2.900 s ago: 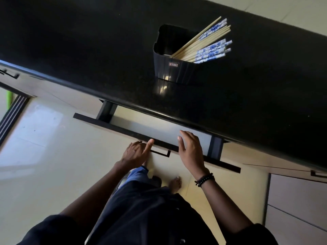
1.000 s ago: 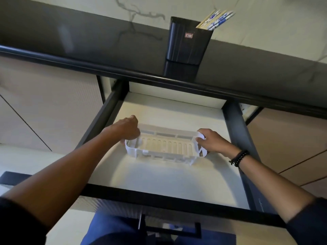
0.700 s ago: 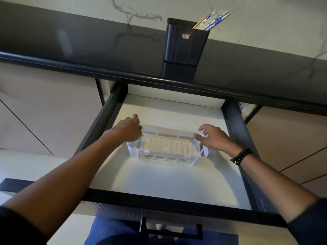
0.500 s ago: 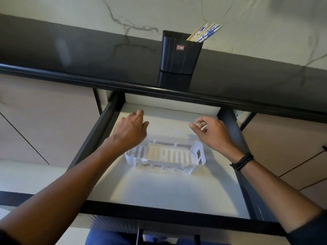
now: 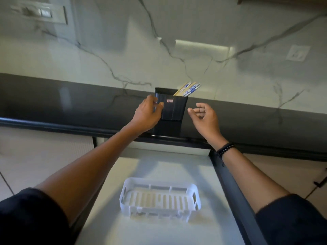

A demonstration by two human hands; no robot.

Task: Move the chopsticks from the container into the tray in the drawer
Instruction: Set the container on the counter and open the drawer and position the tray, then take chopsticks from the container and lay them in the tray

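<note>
Hands have left the empty tray [image 5: 159, 200] in the drawer [image 5: 230, 183], low in the frame, for the container [image 5: 174, 106] at centre on the desk [image 5: 70, 101]: left hand [image 5: 148, 112] grips its side, right hand [image 5: 203, 115] hovers loosely spread just beside it, chopsticks [image 5: 188, 88] still inside, so the transfer is only starting.

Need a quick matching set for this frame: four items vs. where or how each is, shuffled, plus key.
1 chopsticks
2 tray
3 left hand
4 right hand

A lies empty in the open drawer
B grips the container by its side
C open, touching nothing
D stick out of the container

Pairs: 1-D, 2-A, 3-B, 4-C
</note>
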